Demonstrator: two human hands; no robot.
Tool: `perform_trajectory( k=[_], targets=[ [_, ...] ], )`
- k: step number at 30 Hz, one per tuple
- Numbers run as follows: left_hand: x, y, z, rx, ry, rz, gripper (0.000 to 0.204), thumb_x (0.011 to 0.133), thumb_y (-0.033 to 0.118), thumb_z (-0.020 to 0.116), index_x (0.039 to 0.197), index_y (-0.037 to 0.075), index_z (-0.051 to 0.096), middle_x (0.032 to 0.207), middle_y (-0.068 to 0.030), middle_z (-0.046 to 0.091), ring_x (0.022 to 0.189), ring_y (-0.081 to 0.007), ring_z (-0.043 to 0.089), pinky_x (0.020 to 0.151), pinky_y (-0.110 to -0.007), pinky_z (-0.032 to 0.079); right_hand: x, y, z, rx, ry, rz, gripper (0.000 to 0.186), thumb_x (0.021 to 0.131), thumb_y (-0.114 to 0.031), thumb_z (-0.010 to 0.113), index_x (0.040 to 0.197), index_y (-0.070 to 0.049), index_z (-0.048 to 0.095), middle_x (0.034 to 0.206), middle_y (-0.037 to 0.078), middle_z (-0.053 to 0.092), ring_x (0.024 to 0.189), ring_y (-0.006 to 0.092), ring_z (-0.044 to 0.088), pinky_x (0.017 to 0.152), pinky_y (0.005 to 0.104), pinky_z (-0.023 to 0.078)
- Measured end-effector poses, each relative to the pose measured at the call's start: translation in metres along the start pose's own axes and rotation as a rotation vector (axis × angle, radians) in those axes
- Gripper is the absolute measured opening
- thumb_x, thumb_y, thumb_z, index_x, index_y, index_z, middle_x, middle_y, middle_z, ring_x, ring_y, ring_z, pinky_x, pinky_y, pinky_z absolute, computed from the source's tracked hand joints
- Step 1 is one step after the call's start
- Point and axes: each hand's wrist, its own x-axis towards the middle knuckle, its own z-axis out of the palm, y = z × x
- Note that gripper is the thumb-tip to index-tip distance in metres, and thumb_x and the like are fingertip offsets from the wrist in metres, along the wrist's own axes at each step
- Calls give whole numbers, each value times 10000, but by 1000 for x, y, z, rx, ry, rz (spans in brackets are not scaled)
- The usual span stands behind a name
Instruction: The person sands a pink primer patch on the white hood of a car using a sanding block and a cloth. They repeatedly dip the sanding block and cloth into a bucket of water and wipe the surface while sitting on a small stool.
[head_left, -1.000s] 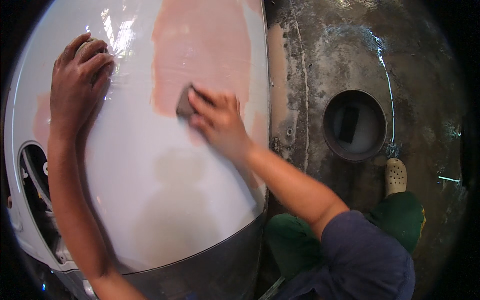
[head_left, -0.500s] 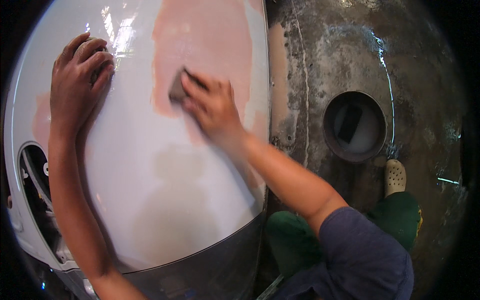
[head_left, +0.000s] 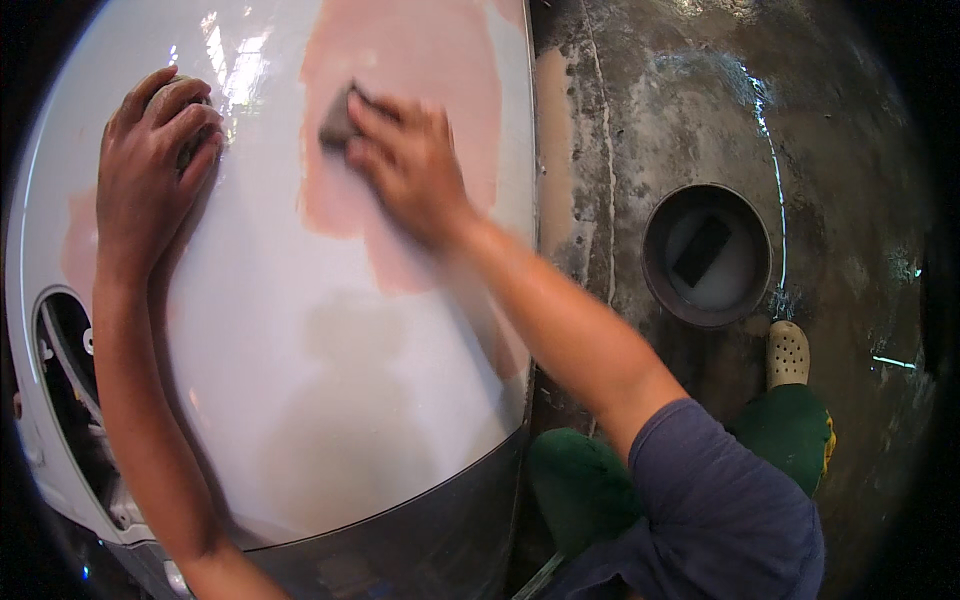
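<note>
Right hand (head_left: pixel 405 165), pinching a sanding pad (head_left: pixel 340 124), has moved up the pink filler patch (head_left: pixel 415 50); left of it, left hand (head_left: pixel 155 150) clutches a lump (head_left: pixel 189 152). Wetness could cause slipping.

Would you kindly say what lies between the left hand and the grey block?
The head view shows no loose object between the left hand and grey block: only white panel, then a strip of pink patch.
</note>
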Motion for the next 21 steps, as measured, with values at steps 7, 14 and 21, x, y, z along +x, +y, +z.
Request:
perform_trajectory(
  k=[7,14,21],
  targets=[
    [-10,-1,10,19,-35,-15,134,925,211,775,1045,158,749,1353,25,688,1460,-255,490,1194,-494,434,-76,-32,-4,-13,-55,29,518,958,-281,743,1451,-140,668,1487,103,565,1252,345,511,1130,449,377],
    [2,6,2,1,-12,5,150,924,183,766,1071,156,750,1351,18,695,1442,-262,513,1211,-489,425,-15,1,-9,-41,-9,-26,460,998,-292,709,1432,-141,682,1410,159,627,1232,365,510,1114,446,397],
    [-10,4,9,26,-40,-17,174,907,150,775,1079,153,754,1351,18,697,1447,-262,511,1215,-495,425,-75,-29,-7,-33,-49,43,467,959,-288,732,1412,-181,697,1445,89,593,1239,334,501,1097,465,388]
  ],
)
